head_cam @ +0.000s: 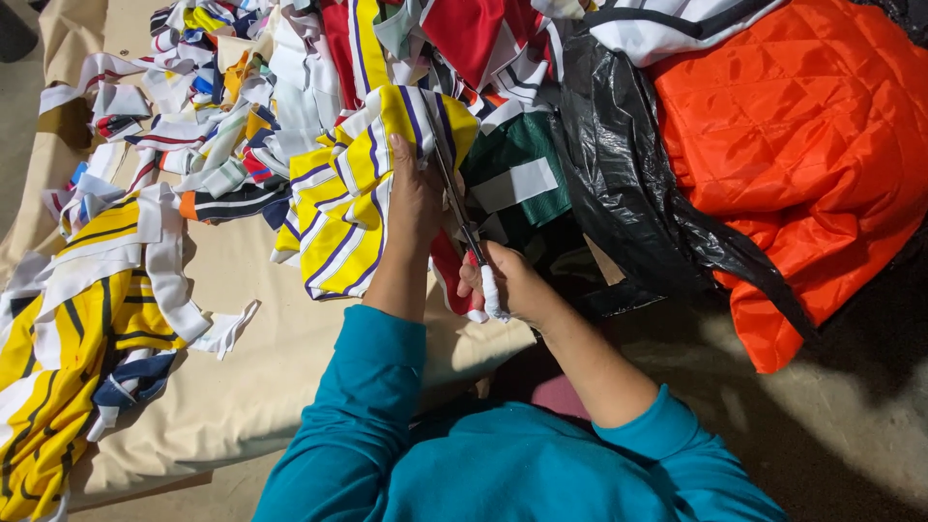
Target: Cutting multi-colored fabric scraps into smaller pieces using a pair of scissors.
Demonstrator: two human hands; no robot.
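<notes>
On a tan cloth-covered surface (251, 377) heaped with striped fabric scraps, the person's left hand (414, 198) presses flat on and grips a yellow, white and purple striped fabric piece (353, 188), holding it taut. The right hand (503, 285) is clenched around the handles of a pair of scissors (454, 198), blades pointing away along the fabric's edge. Cutting cleanly likely calls for keeping the cloth stretched and the left fingers clear of the blades. A black plastic bag (619, 174) and orange quilted fabric (812, 145) lie to the right.
</notes>
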